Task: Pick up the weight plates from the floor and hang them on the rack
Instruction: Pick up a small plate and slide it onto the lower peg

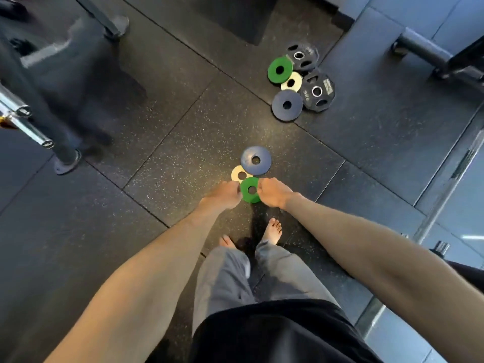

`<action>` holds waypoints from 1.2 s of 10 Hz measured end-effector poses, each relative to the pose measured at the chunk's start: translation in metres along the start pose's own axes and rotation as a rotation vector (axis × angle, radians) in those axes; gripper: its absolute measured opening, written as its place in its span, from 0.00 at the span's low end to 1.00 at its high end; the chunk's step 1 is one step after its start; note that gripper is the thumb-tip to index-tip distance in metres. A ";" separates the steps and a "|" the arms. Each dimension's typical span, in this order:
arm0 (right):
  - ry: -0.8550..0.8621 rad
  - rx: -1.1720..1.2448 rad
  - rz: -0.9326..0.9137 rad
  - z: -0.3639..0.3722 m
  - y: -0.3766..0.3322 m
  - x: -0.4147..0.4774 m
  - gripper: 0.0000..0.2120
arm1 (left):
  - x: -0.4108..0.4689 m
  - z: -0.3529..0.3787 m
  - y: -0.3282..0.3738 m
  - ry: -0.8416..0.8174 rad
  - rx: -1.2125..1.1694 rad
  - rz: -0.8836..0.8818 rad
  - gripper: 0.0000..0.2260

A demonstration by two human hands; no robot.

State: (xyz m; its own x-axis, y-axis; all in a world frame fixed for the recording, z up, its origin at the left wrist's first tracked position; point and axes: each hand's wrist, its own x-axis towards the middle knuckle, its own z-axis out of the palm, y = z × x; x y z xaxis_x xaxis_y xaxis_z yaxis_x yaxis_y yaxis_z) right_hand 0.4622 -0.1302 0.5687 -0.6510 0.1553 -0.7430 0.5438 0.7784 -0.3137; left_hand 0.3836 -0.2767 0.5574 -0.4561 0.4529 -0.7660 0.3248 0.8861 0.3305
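Rubber floor (183, 153): green plate (247, 197) between left fingers (235, 193) and right fingers (262, 189).

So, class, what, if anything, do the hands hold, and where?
The near green plate, by its rim: left hand one side, right hand opposite.

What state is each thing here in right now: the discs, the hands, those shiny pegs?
left hand: grips near green plate at its left edge.
right hand: grips its right edge.
near green plate: held between both hands; lift unclear.
near cream plate: flat on floor, partly covered.
near blue plate: flat on floor, overlapping near cream plate.
far pile: five plates overlapping on floor.
rack pegs: no plates visible on them.
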 end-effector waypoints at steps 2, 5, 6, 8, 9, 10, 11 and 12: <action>-0.017 0.194 0.124 0.010 0.002 0.073 0.14 | 0.085 -0.022 -0.027 -0.144 0.106 0.031 0.09; 0.074 0.450 0.413 0.054 0.001 0.198 0.13 | 0.261 -0.022 -0.080 -0.234 0.367 0.176 0.12; 0.105 0.522 0.458 0.104 0.018 0.264 0.11 | 0.339 -0.004 -0.087 -0.223 0.448 0.245 0.11; 0.101 0.451 0.535 0.230 0.070 0.365 0.15 | 0.451 0.082 -0.110 -0.171 0.619 0.397 0.12; 0.104 0.337 0.574 0.278 0.090 0.400 0.21 | 0.492 0.120 -0.120 -0.117 0.701 0.480 0.14; 0.135 0.180 0.598 0.333 0.111 0.436 0.29 | 0.541 0.168 -0.127 -0.047 0.802 0.618 0.21; 0.158 0.090 0.569 0.361 0.113 0.453 0.33 | 0.569 0.188 -0.132 0.016 0.915 0.693 0.29; 0.232 0.004 0.533 0.388 0.115 0.467 0.37 | 0.600 0.202 -0.134 0.112 1.044 0.742 0.36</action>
State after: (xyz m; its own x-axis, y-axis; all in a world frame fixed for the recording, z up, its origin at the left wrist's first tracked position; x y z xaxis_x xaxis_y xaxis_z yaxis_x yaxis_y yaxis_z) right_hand 0.4265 -0.2045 -0.0440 -0.3858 0.6549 -0.6499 0.8300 0.5540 0.0655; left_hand 0.2333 -0.1432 -0.0578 0.0613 0.8531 -0.5181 0.9981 -0.0532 0.0305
